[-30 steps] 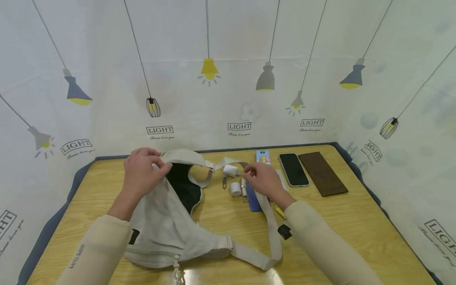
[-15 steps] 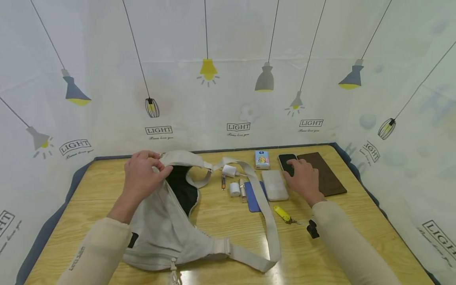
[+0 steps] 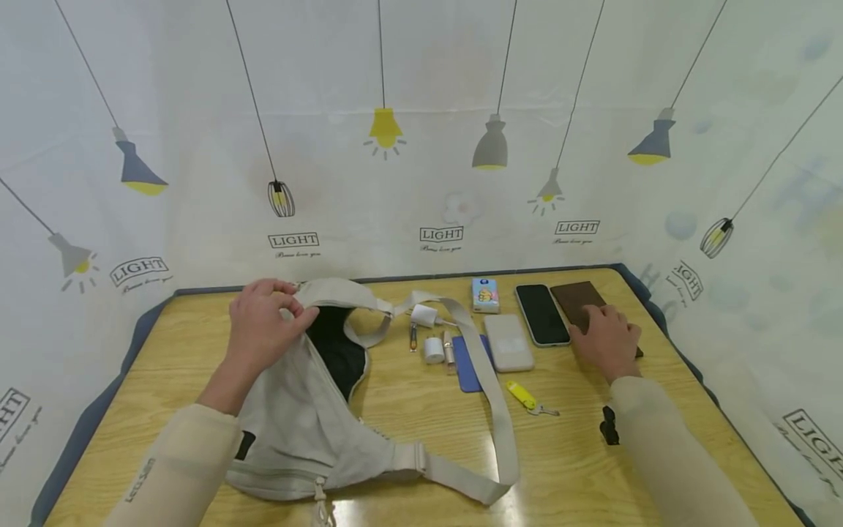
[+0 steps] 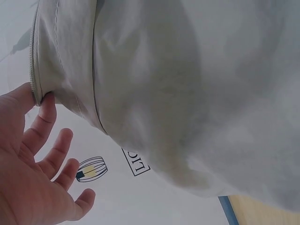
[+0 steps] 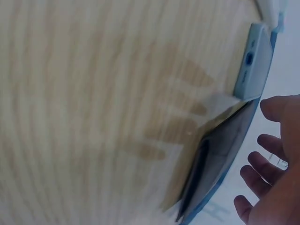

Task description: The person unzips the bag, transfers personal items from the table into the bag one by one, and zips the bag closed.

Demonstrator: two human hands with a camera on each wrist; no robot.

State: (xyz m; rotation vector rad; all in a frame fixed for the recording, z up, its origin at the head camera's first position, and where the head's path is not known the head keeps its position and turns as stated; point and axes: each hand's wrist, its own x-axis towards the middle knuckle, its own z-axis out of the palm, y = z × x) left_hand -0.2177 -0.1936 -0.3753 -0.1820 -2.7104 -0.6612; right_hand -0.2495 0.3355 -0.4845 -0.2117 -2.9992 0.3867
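A cream sling bag point(image 3: 299, 424) lies on the left of the table with its dark-lined main opening point(image 3: 337, 348) parted. At the top of that opening, my left hand point(image 3: 266, 322) pinches the zippered edge between thumb and index finger, the other fingers loosely bent in the left wrist view. My right hand point(image 3: 607, 342) hovers over a flat brown wallet point(image 3: 578, 298), covering its near part in the head view. In the right wrist view its fingers point(image 5: 265, 166) are spread and hold nothing, above the wallet point(image 5: 218, 147). A smartphone point(image 3: 543, 315) lies just left of the wallet.
Left of the phone are a white power bank point(image 3: 508, 342), a blue card point(image 3: 469, 366), a small patterned box point(image 3: 485, 295), a white charger plug point(image 3: 424, 316) and a lipstick point(image 3: 449, 353). Nearer lie a yellow-tagged key point(image 3: 522, 395) and the bag's looping strap point(image 3: 503, 439).
My right hand has moved rightward from the charger plug, across the phone, to the wallet. The left hand keeps its pinch on the bag's edge.
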